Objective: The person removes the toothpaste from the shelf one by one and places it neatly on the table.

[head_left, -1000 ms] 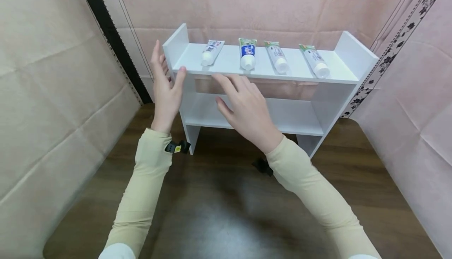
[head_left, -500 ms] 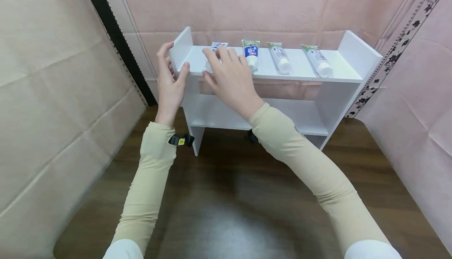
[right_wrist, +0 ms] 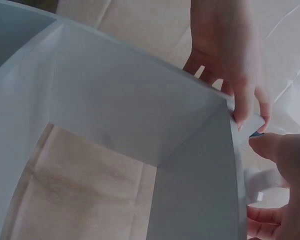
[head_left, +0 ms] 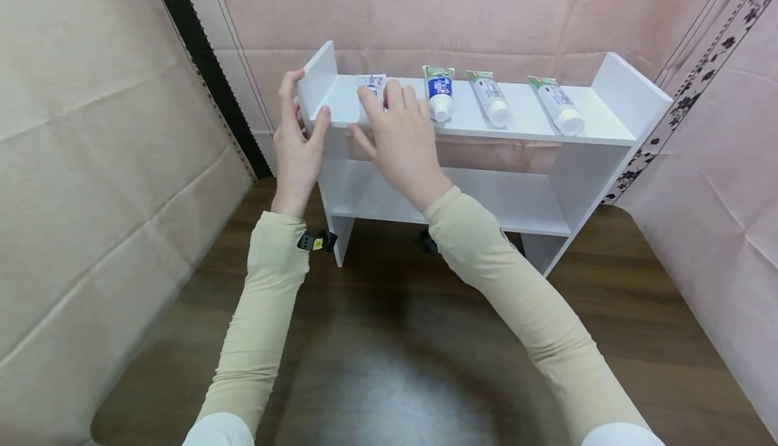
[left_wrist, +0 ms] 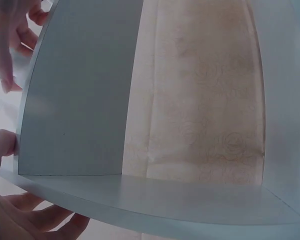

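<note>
From the head, the right hand [head_left: 398, 138] arched over the leftmost tube [head_left: 372, 82], which lay front-to-back atop the white rack [head_left: 486, 192]. Left wrist: the farther left hand [left_wrist: 22, 220] gripped the rack. Right wrist: spread right fingers [right_wrist: 267, 215] straddled the tube's cap [right_wrist: 262, 182].

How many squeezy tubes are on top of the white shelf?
4, all on the top board: the leftmost tube, partly hidden by the right hand; the second tube; the third tube; the rightmost tube.
</note>
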Demonstrator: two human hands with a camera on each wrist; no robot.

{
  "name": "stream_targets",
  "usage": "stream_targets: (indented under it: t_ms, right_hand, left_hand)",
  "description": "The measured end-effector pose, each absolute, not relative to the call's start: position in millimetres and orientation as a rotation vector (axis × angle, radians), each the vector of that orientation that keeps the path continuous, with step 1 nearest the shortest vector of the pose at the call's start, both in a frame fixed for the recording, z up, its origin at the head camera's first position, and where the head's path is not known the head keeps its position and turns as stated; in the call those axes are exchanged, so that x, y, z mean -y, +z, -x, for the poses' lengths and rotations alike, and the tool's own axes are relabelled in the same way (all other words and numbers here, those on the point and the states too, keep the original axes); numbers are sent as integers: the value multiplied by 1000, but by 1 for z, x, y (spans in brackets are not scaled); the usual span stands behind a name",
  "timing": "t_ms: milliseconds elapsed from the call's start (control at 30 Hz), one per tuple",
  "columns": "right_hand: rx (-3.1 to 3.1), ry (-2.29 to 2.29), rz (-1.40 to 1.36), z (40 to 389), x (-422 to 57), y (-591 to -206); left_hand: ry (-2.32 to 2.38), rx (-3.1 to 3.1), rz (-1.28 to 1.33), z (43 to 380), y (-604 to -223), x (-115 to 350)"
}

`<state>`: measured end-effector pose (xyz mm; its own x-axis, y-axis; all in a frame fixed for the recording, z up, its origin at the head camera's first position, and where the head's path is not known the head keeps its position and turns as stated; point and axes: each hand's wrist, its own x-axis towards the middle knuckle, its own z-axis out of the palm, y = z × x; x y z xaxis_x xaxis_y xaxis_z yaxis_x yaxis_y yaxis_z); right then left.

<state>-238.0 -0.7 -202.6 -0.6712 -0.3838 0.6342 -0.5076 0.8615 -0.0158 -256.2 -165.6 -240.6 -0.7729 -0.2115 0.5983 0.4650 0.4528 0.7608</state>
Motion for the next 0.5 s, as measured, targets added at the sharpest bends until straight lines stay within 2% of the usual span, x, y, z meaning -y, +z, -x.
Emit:
stream_targets:
  t_ms: [500]
  right_hand:
    - [2280, 274, -609, 226, 2, -210]
  left_hand:
    - [-1267, 2075, 163, 256, -241, 165]
